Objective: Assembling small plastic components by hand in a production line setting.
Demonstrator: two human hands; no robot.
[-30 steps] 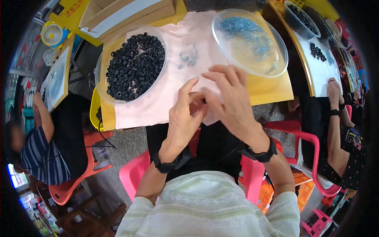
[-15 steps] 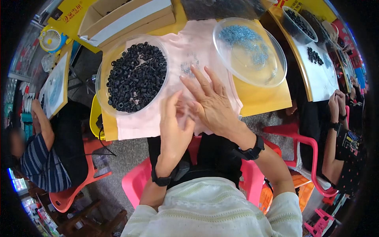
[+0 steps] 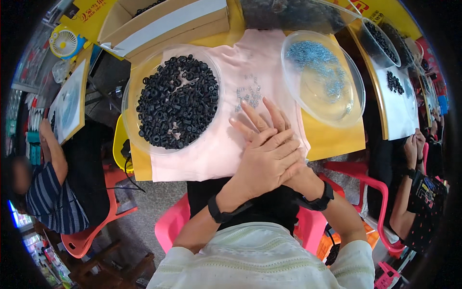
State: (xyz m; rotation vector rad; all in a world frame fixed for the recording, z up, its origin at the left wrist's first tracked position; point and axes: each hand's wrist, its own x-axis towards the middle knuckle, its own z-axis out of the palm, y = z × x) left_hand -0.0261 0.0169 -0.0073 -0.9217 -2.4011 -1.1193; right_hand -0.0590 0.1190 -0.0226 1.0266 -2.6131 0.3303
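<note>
My left hand (image 3: 267,163) lies across the back of my right hand (image 3: 262,118), its fingers stretched flat over it. The right hand is open too, fingers spread and pointing away from me above a pink cloth (image 3: 204,166); its palm is hidden. Neither hand appears to hold anything. Just beyond the right fingertips, a small cluster of shiny, silvery-grey pieces (image 3: 248,92) rests on the cloth. To the left stands a clear round tray (image 3: 126,118) full of small black ring-shaped parts (image 3: 178,103). Another clear tray (image 3: 358,96), on the right, contains tiny bluish-silver pieces (image 3: 317,58).
A cardboard box (image 3: 163,29) stands at the back left of the yellow table (image 3: 337,142), beside a dark translucent bin (image 3: 293,17). Below the table's left side is a yellow bucket (image 3: 119,144). People sit at neighbouring tables on both sides, on red and pink chairs.
My left hand has moved right and come down onto the back of my right hand; before, it was apart from it. The view has shifted slightly, so the table sits lower and further right.
</note>
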